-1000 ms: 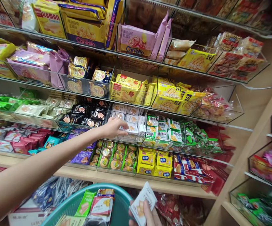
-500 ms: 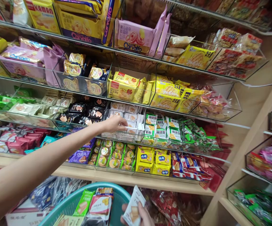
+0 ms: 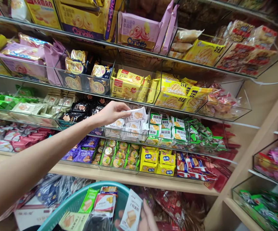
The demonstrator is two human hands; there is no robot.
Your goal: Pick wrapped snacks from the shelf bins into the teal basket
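My left hand (image 3: 116,112) reaches over from the left to a clear shelf bin. Its fingers pinch a white wafer packet (image 3: 138,114), lifted just above the other white packets (image 3: 131,132) in that bin. Low in the view, my right hand (image 3: 145,218) holds another white snack packet (image 3: 131,211), tilted, its printed front facing me. That hand is at the right side of a teal plastic basket (image 3: 75,195). Inside the basket lie a green packet (image 3: 89,200), a white and pink packet (image 3: 105,203), a cream packet (image 3: 73,220) and a dark one. The basket's lower part is cut off.
Green-and-white packets (image 3: 166,126) fill the bin to the right, and black packets (image 3: 76,112) the one to the left. Yellow packs (image 3: 126,85) stand in the tier above. Below are yellow packets (image 3: 158,160) over a wooden ledge (image 3: 139,181). A side shelf (image 3: 251,208) stands at the right.
My left hand has risen slightly out of the bin with a white packet in its fingers. My right hand's packet has shifted a little left and turned more toward me.
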